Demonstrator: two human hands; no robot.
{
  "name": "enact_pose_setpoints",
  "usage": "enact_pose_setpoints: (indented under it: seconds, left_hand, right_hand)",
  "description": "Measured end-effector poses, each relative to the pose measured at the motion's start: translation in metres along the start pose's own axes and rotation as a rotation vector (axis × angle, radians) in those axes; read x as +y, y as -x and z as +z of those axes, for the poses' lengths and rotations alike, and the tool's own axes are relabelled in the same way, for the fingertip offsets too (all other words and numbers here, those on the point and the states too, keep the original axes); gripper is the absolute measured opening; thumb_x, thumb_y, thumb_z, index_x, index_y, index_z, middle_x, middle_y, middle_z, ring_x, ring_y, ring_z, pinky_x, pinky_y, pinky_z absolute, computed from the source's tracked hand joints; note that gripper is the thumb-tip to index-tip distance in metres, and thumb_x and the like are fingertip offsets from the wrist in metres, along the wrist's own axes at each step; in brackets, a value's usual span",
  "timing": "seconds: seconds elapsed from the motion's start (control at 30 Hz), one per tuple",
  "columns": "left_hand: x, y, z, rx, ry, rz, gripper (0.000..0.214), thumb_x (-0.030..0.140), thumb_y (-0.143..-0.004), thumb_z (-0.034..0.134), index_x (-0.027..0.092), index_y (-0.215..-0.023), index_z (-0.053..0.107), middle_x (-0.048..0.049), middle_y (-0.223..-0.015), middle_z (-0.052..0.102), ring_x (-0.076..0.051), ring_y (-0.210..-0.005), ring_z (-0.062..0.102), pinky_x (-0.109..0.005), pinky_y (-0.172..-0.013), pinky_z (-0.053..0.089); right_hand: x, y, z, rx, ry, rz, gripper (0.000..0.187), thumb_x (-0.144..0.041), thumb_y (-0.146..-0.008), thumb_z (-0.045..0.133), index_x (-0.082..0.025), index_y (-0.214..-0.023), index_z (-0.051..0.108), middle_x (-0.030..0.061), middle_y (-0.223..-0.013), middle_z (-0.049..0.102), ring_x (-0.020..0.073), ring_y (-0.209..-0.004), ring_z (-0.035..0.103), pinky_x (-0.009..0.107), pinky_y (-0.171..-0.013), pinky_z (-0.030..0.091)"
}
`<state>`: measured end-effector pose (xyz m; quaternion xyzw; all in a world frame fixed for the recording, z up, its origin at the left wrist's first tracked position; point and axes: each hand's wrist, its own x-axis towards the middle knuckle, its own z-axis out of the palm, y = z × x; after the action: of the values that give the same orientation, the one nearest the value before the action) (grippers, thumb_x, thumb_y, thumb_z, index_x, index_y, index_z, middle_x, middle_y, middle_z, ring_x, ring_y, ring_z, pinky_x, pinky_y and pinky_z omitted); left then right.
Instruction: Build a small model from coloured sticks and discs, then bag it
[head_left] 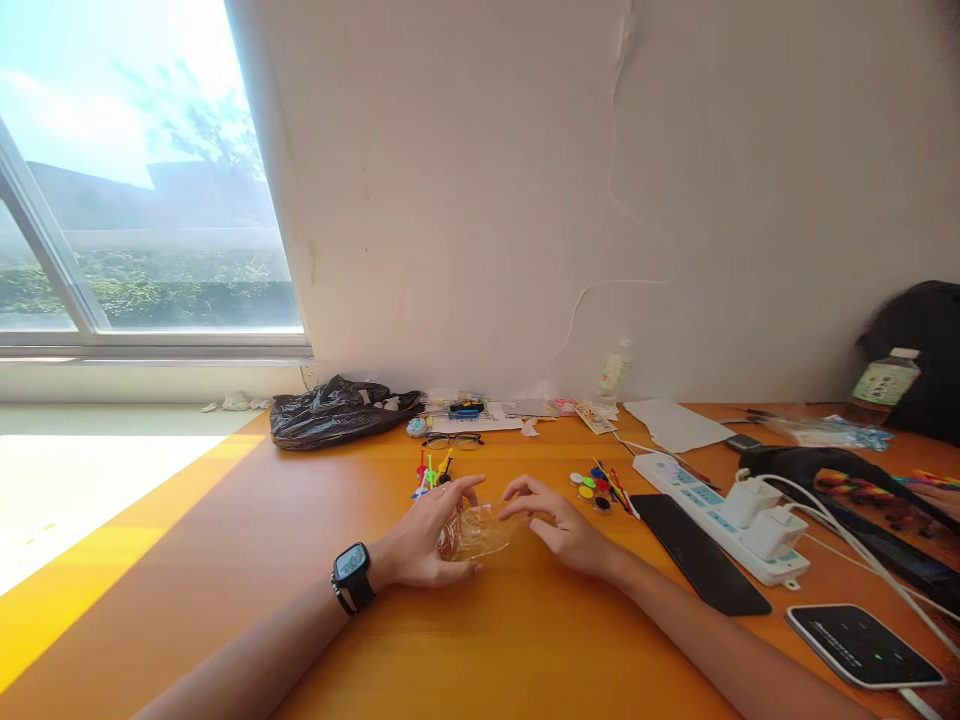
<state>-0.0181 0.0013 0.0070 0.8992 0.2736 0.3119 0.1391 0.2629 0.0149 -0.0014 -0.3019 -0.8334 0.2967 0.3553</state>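
A crinkled clear plastic bag (481,532) is in the curve of my left hand (439,530), between the thumb and the raised fingers. The wrist of that hand wears a black smartwatch (351,565). My right hand (559,522) is at the bag's right edge, its fingers bent and apart; whether the fingertips touch the plastic I cannot tell. Just behind my left hand stand several small coloured plastic pieces with thin stems (430,470). Beyond my right hand lie several small round coloured pieces (586,486) and a few thin coloured sticks (615,484).
To the right are a black phone (701,553), a white power strip (720,515) with plugged-in chargers and cables, and a black charging pad (862,645). Along the wall lie a black plastic bag (337,412), glasses (453,440), white paper (679,426) and a bottle (616,370).
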Motion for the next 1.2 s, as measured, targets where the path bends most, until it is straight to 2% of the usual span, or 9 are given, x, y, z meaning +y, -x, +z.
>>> enact_pose_setpoints:
  seconds: [0.1, 0.17, 0.33, 0.47, 0.6, 0.8, 0.93, 1.1, 1.2]
  left_hand:
    - [0.004, 0.002, 0.0, -0.001, -0.001, 0.012, 0.09, 0.043, -0.079, 0.073, 0.024, -0.154, 0.028, -0.0137, -0.132, 0.059, -0.032, -0.118, 0.058, -0.046, -0.103, 0.047]
    - [0.01, 0.003, 0.002, -0.002, 0.013, 0.037, 0.087, 0.044, -0.08, 0.073, 0.025, -0.153, 0.031, -0.0137, -0.133, 0.058, -0.031, -0.118, 0.058, -0.046, -0.105, 0.046]
    - [0.025, 0.003, 0.013, -0.032, 0.121, 0.108, 0.087, 0.045, -0.078, 0.073, 0.026, -0.152, 0.032, -0.0131, -0.135, 0.055, -0.031, -0.12, 0.055, -0.045, -0.107, 0.045]
    - [0.03, -0.001, 0.022, -0.061, 0.148, 0.178, 0.089, 0.049, -0.074, 0.074, 0.024, -0.15, 0.035, -0.0148, -0.134, 0.056, -0.033, -0.118, 0.056, -0.048, -0.107, 0.044]
    - [0.03, -0.002, 0.025, -0.092, 0.141, 0.208, 0.088, 0.05, -0.072, 0.074, 0.024, -0.148, 0.038, -0.0145, -0.133, 0.058, -0.034, -0.117, 0.056, -0.05, -0.108, 0.043]
    - [0.024, 0.0, 0.022, -0.021, 0.152, 0.171, 0.085, 0.048, -0.075, 0.073, 0.024, -0.149, 0.037, -0.0156, -0.138, 0.053, -0.034, -0.124, 0.053, -0.051, -0.112, 0.041]
    - [0.018, 0.0, 0.018, 0.028, 0.167, 0.085, 0.084, 0.051, -0.078, 0.074, 0.023, -0.149, 0.038, -0.0168, -0.141, 0.052, -0.035, -0.127, 0.052, -0.051, -0.111, 0.042]
    - [0.016, -0.003, 0.011, 0.094, 0.216, 0.085, 0.079, 0.049, -0.083, 0.073, 0.023, -0.149, 0.037, -0.0165, -0.143, 0.051, -0.035, -0.132, 0.05, -0.05, -0.113, 0.041]
    - [0.017, -0.004, 0.009, 0.093, 0.255, 0.085, 0.077, 0.047, -0.084, 0.073, 0.024, -0.149, 0.037, -0.0162, -0.145, 0.05, -0.035, -0.134, 0.049, -0.05, -0.114, 0.04]
  right_hand:
    - [0.009, -0.004, -0.003, 0.184, -0.135, 0.061, 0.037, -0.009, -0.075, 0.041, -0.022, -0.108, 0.054, 0.0069, -0.11, 0.059, 0.0202, -0.094, 0.057, 0.035, -0.083, 0.051]
    - [0.017, -0.006, -0.002, 0.219, -0.166, 0.121, 0.032, -0.012, -0.078, 0.04, -0.022, -0.107, 0.049, 0.0067, -0.107, 0.059, 0.0197, -0.089, 0.058, 0.034, -0.079, 0.05]
    - [0.026, -0.005, 0.016, 0.113, 0.084, 0.208, 0.028, -0.021, -0.091, 0.045, -0.02, -0.118, 0.053, 0.0057, -0.1, 0.062, 0.0208, -0.088, 0.059, 0.036, -0.082, 0.049]
    - [0.019, -0.007, 0.026, -0.014, 0.338, 0.069, 0.04, -0.023, -0.09, 0.054, -0.02, -0.129, 0.055, 0.01, -0.113, 0.064, 0.0244, -0.1, 0.059, 0.04, -0.09, 0.047]
    - [0.021, -0.031, 0.036, -0.079, 0.375, 0.03, 0.048, -0.027, -0.088, 0.061, -0.019, -0.134, 0.054, 0.0117, -0.116, 0.065, 0.0249, -0.101, 0.06, 0.038, -0.091, 0.046]
    - [0.033, -0.083, 0.058, -0.039, 0.341, 0.099, 0.02, -0.031, -0.096, 0.055, -0.023, -0.112, 0.063, 0.001, -0.093, 0.065, 0.0178, -0.08, 0.058, 0.029, -0.075, 0.043]
    - [0.029, -0.083, 0.056, -0.044, 0.283, 0.08, 0.015, -0.028, -0.096, 0.051, -0.019, -0.094, 0.062, -0.0012, -0.086, 0.062, 0.015, -0.075, 0.054, 0.026, -0.068, 0.038]
    - [0.032, -0.075, 0.048, -0.088, 0.137, 0.054, 0.014, -0.023, -0.081, 0.064, -0.017, -0.093, 0.064, 0.0013, -0.091, 0.067, 0.017, -0.081, 0.058, 0.025, -0.071, 0.042]
    - [0.04, -0.08, 0.046, -0.1, 0.022, 0.053, 0.014, -0.026, -0.079, 0.066, -0.016, -0.089, 0.065, 0.0029, -0.089, 0.068, 0.0188, -0.082, 0.06, 0.026, -0.071, 0.044]
